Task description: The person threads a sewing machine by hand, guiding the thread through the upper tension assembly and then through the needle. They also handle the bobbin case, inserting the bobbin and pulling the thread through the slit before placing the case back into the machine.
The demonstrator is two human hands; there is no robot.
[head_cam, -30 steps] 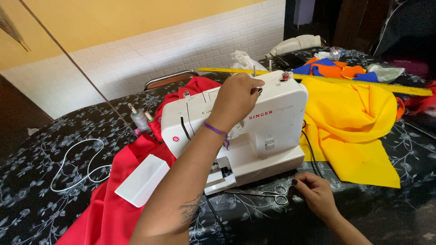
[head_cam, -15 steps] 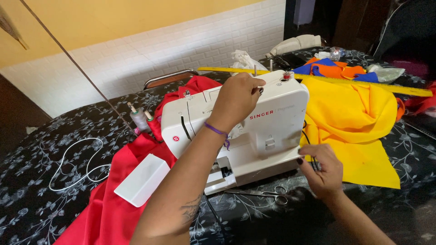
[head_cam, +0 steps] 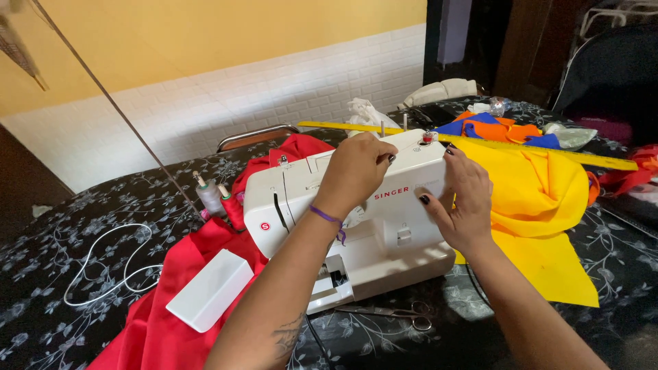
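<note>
Right hand [head_cam: 462,205] has risen from near the scissors [head_cam: 391,314] to the sewing machine [head_cam: 384,226] end, fingers spread, holding nothing. Left hand [head_cam: 356,171] pinches on top, possibly thread; its fingertips are hidden.

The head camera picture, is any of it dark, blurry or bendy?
Head view: bright, even daylight on the white sewing machine and both hands, left hand and right hand, all sharp; the top right corner is dark; the yellow ruler looks slightly bowed, wide-lens bending.
</note>
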